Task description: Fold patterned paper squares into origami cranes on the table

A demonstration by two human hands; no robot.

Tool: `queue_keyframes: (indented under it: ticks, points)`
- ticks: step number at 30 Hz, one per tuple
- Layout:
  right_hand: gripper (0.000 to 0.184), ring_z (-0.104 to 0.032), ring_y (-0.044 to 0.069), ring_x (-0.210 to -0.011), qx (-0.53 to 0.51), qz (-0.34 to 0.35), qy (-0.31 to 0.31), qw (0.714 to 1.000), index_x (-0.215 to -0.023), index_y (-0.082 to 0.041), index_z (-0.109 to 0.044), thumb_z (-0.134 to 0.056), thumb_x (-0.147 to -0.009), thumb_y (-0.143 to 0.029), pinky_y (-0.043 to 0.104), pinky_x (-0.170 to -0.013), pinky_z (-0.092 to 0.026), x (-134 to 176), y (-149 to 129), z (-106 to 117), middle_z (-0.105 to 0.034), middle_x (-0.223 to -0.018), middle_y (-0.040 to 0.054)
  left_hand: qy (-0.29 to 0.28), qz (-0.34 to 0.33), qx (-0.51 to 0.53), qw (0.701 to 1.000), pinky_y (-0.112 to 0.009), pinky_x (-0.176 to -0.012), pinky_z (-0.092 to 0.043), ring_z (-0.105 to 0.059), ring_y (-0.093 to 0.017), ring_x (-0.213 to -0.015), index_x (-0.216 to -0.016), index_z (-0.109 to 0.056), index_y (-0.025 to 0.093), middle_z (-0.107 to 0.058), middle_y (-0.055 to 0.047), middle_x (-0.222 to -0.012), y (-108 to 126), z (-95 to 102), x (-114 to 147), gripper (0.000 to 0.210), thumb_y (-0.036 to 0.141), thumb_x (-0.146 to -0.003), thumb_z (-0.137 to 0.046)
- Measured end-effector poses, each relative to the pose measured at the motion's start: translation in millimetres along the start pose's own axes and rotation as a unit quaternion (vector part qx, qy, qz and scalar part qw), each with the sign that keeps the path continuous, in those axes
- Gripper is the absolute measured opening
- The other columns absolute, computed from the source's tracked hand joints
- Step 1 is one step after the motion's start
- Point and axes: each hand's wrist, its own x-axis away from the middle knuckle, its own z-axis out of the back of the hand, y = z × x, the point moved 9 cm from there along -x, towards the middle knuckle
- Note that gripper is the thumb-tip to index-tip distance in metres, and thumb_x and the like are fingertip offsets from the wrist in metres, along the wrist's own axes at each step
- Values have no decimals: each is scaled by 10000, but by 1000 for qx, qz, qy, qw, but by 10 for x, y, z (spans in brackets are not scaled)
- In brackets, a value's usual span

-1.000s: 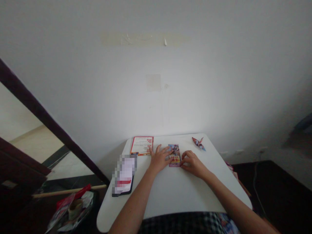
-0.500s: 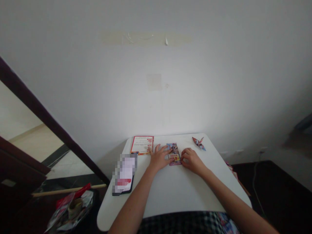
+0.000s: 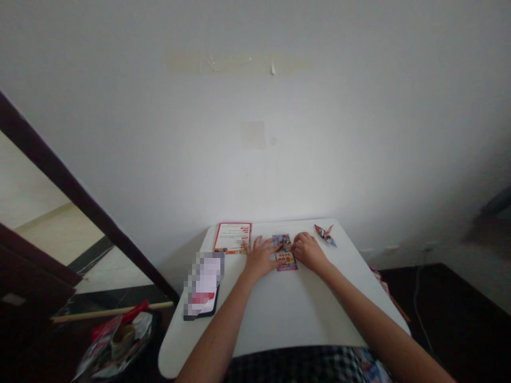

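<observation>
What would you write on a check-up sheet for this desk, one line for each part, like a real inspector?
Surface: white table, rounded corners, set against the wall.
Things being handled: small colorful printed paper, lying on the table.
Clutter: phone, partly blurred out, and red-edged sheet on the left; folded paper bird at the far right.
Hands: left hand spread, fingers over the small paper; right hand curled at its right edge, grip unclear.
Cables: one thin cable on the right, off the table; on the table, nothing seen.
Surroundings: wall has a yellowish strip; rubbish bag at lower left.
</observation>
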Motion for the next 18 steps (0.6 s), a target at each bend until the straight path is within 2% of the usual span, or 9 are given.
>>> queue_keyframes:
  ticks: [6, 18]
  points:
    - [153, -474, 226, -1106, 37, -24, -6, 999, -947, -212, -721, -595, -891, -279, 330, -920, -401, -167, 64, -44, -612, -1098, 80, 1, 3, 0, 1000, -768, -1093, 15, -206, -385, -1438, -1308, -523, 527, -441, 78, -1512, -20, -28, -16, 571, 703, -767, -566]
    - [196, -479, 245, -1097, 57, -69, 15, 996, -932, -210, -726, -541, -916, -272, 327, -857, -443, -479, 233, -101, -610, -1113, 104, 9, 1, 5, 1000, -768, -1090, 22, -213, -378, -1435, -1309, -508, 548, -436, 93, -1512, -17, -22, -16, 522, 678, -804, -529]
